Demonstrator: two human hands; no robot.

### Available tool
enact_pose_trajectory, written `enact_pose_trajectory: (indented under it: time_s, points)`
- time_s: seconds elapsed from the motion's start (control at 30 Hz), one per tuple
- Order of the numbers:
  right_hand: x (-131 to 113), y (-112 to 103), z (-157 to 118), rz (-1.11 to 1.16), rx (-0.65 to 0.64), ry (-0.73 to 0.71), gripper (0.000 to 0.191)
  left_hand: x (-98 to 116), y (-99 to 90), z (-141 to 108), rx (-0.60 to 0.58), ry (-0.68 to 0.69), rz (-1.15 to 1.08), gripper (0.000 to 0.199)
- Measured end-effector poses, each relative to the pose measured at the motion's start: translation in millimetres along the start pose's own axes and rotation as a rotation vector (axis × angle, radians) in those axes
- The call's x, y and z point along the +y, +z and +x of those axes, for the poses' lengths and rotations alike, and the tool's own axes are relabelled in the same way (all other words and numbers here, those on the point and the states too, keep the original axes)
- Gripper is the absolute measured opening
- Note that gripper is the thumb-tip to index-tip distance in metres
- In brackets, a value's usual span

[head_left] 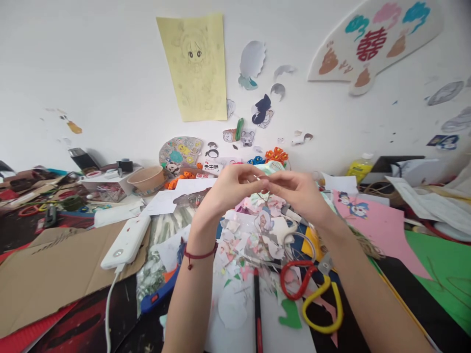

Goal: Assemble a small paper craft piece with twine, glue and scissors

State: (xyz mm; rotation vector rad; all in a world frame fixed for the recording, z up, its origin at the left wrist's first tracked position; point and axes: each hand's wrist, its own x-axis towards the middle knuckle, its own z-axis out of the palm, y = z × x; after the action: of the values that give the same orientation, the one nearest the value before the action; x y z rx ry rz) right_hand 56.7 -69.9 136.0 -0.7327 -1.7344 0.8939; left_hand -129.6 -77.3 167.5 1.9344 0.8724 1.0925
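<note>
My left hand (235,186) and my right hand (296,189) meet over the middle of the cluttered table, their fingertips pinched close together. Something thin and pale shows between them, but it is too small to name. Below lies a heap of torn paper scraps (235,245) with a small paper cutout figure (264,219) on it. Scissors (326,267) with one red and one yellow handle rest near my right forearm. A black and red pen-like stick (257,304) lies on white paper between my arms. Beside my left forearm is a blue glue gun (165,287).
At left, a white power strip (127,241) with a cord sits on brown cardboard (69,274). A paper bowl (146,179) stands behind it. Pink paper (382,230) and green paper (437,274) lie at right, near a yellow bottle (360,168). Drawings hang on the wall.
</note>
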Motion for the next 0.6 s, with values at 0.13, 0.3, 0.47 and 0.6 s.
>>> enact_pose_trajectory:
  time_s: [0.13,0.3,0.47,0.6]
  points:
    - [-3,-4,-3,0.089,-0.047,0.032,0.022,2,-1.6,-2,0.027,0.098,0.08,0.02]
    - [-5,-8,-4,0.203,-0.039,0.018,0.021,0,0.6,1,0.025,0.153,0.036,0.021]
    - [-7,-10,-4,0.354,-0.078,0.05,0.021,-11,0.4,6,-0.11,0.193,-0.022,0.027]
    - [-10,-12,-4,0.469,-0.061,0.056,0.015,-20,2.9,8,-0.329,0.211,-0.028,0.035]
